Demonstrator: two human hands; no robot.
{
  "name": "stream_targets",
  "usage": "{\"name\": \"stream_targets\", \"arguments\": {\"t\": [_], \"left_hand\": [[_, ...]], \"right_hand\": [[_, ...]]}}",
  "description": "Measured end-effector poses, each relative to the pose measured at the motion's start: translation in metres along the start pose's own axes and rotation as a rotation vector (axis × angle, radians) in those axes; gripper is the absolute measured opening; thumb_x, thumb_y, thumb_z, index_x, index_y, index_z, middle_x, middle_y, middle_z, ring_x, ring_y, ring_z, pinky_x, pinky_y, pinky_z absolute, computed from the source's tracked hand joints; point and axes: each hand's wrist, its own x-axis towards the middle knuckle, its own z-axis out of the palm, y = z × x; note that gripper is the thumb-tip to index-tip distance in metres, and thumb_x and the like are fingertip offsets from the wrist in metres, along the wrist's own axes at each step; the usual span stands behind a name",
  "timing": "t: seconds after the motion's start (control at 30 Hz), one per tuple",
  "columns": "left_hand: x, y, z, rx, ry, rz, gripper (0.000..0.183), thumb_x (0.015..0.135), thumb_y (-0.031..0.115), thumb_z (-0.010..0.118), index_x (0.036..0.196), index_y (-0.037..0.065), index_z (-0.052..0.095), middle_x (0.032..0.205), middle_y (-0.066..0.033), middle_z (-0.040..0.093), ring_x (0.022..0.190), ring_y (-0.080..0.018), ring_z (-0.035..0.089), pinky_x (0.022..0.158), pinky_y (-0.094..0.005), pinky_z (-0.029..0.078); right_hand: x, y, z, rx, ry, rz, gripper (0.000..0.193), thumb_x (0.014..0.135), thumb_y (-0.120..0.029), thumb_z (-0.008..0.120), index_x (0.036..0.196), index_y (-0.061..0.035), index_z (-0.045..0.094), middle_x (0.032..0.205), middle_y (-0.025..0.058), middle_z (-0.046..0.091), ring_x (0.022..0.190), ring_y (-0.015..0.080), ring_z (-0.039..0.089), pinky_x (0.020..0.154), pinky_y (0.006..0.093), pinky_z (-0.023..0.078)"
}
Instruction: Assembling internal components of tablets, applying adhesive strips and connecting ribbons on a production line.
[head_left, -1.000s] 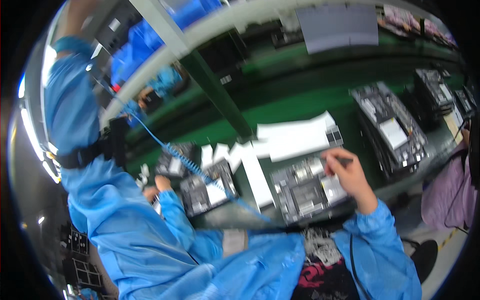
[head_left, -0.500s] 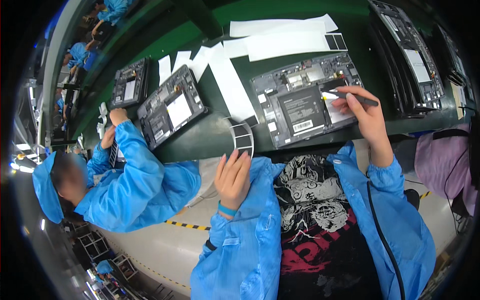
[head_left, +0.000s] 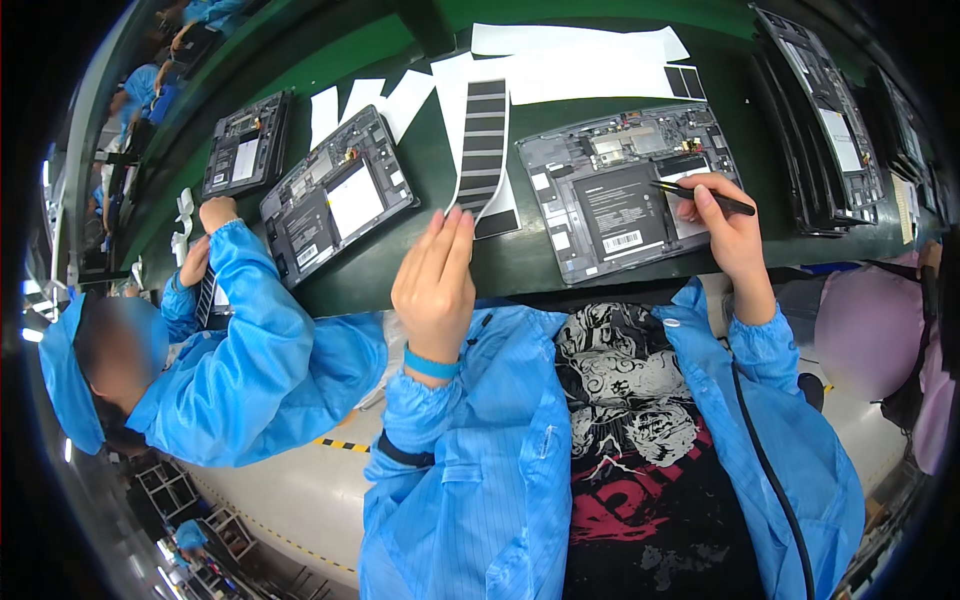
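My left hand (head_left: 436, 275) is closed on the near end of a white backing strip with black adhesive pads (head_left: 484, 135). The strip stretches away from my fingers across the bench. My right hand (head_left: 730, 230) grips dark tweezers (head_left: 735, 204) like a pen. Their tips point left, over an opened flat electronic device (head_left: 555, 270), close to its black battery (head_left: 612, 210). The device lies on the bench with circuit boards along its far side. My right fingers partly hide its right side.
White backing strips (head_left: 580, 80) lie across the far bench (head_left: 400, 245). Another opened device (head_left: 330, 205) sits to the left, with a small stack (head_left: 243, 150) beyond it. A co-worker in blue (head_left: 250, 350) works at left. A tall stack of devices (head_left: 815, 130) stands at right; a person in pink (head_left: 868, 335) is nearby.
My left hand has moved left and up, and the pad strip, curled at the bench edge before, now extends across the bench. The tweezers' tips have shifted slightly left over the device.
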Motion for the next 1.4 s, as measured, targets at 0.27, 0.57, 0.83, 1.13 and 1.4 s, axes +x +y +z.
{"name": "stream_targets", "arguments": {"t": [0.27, 0.57, 0.83, 1.13, 1.4], "left_hand": [[0.017, -0.001, 0.04, 0.059, -0.248, -0.09, 0.04, 0.079, 0.002, 0.063, 0.119, 0.01, 0.065, 0.132, -0.0103, 0.055, 0.125, -0.032, 0.049, 0.105, -0.0488, 0.037], [0.001, -0.005, 0.023, -0.01, -0.464, -0.104, 0.04, 0.083, 0.021, 0.068, 0.122, 0.021, 0.065, 0.146, -0.0084, 0.043, 0.136, -0.0346, 0.036, 0.108, -0.0623, 0.023], [-0.023, -0.014, 0.029, -0.204, -0.365, -0.131, 0.033, 0.084, 0.018, 0.067, 0.117, 0.012, 0.067, 0.13, -0.0039, 0.06, 0.126, -0.0279, 0.05, 0.107, -0.047, 0.032], [-0.024, -0.02, 0.027, -0.261, -0.373, -0.168, 0.035, 0.081, 0.024, 0.071, 0.115, 0.015, 0.069, 0.131, -0.0009, 0.059, 0.125, -0.0248, 0.05, 0.105, -0.0451, 0.033], [-0.024, -0.023, 0.028, -0.277, -0.37, -0.183, 0.035, 0.079, 0.024, 0.073, 0.113, 0.016, 0.07, 0.131, -0.0003, 0.059, 0.124, -0.0243, 0.05, 0.104, -0.0453, 0.033]], "right_hand": [[0.002, 0.007, -0.004, 0.132, 0.001, 0.003, 0.038, 0.101, -0.031, 0.049, 0.104, 0.0034, 0.064, 0.08, 0.0064, 0.063, 0.072, 0.0088, 0.055, 0.068, 0.0221, 0.045], [0.001, -0.025, 0.033, 0.269, -0.048, 0.065, 0.031, 0.1, -0.025, 0.049, 0.103, 0.0012, 0.064, 0.079, 0.0068, 0.065, 0.065, 0.0067, 0.055, 0.058, 0.0197, 0.044], [0.012, -0.044, 0.136, -0.046, -0.231, 0.02, 0.013, 0.089, -0.011, 0.064, 0.089, 0.002, 0.066, 0.078, 0.0073, 0.067, 0.065, 0.0118, 0.063, 0.057, 0.0252, 0.05], [0.017, -0.038, 0.155, -0.243, -0.22, 0.06, 0.011, 0.083, -0.008, 0.066, 0.083, 0.0034, 0.065, 0.077, 0.011, 0.068, 0.067, 0.0153, 0.068, 0.059, 0.0261, 0.054], [0.016, -0.04, 0.162, -0.352, -0.221, -0.001, 0.008, 0.081, -0.004, 0.066, 0.083, 0.0033, 0.065, 0.079, 0.0113, 0.069, 0.067, 0.0142, 0.067, 0.06, 0.0257, 0.056]]}}
